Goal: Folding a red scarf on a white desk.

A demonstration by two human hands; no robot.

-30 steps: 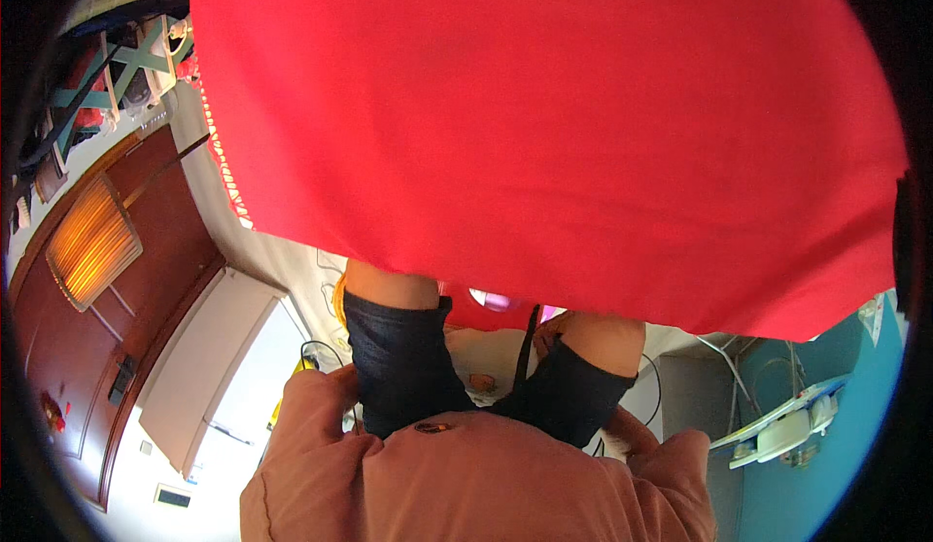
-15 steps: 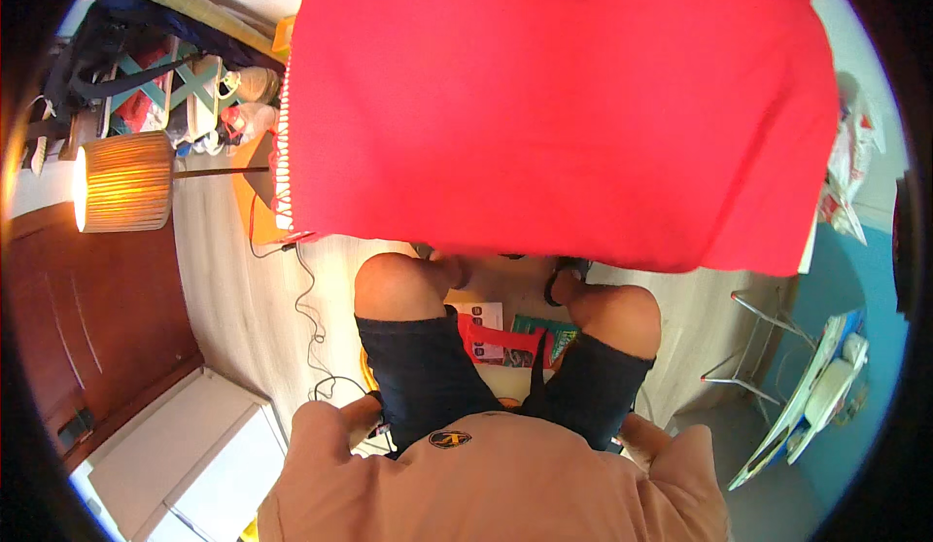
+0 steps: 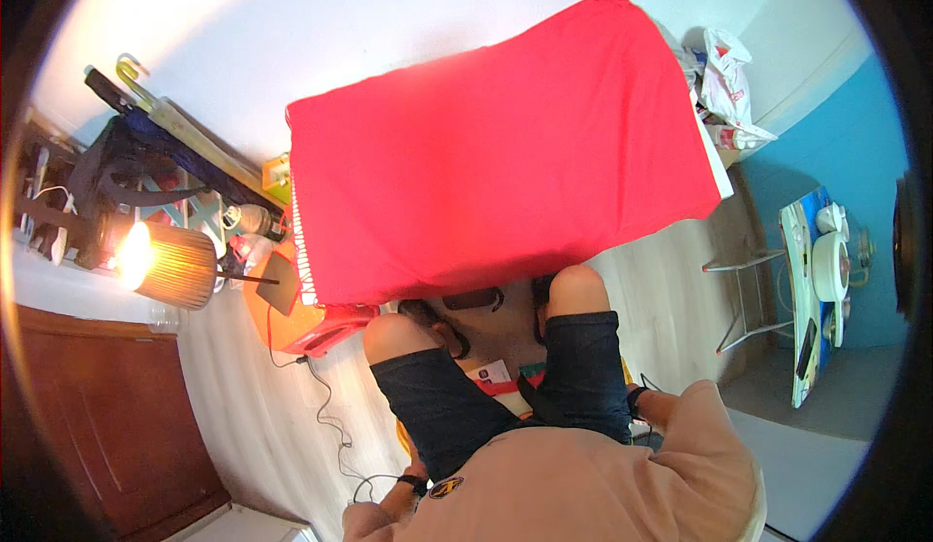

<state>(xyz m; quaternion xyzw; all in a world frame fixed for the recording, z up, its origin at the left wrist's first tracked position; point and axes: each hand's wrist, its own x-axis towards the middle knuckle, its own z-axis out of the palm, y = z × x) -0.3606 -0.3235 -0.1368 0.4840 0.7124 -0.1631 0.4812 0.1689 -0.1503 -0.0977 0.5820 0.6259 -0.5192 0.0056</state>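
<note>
Tan shirt (image 3: 583,489) bears a round badge (image 3: 446,488); shorts (image 3: 585,367) are dark

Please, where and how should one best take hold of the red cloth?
The red cloth is probably best gripped at its near edge, coming from the side where the knees are, with fingers beneath and thumb on top. That edge seems to hang free, while the broad upper part lies nearly flat, offering little to pinch.

The person before me has the left knee (image 3: 397,338) and right knee (image 3: 580,291) bent and apart. Left arm (image 3: 397,503): lowered; left hand (image 3: 417,467) beside the thigh, partly hidden, finger state unclear. Right arm (image 3: 663,409): elbow outward, forearm angled inward; right hand concealed at the thigh.
</note>
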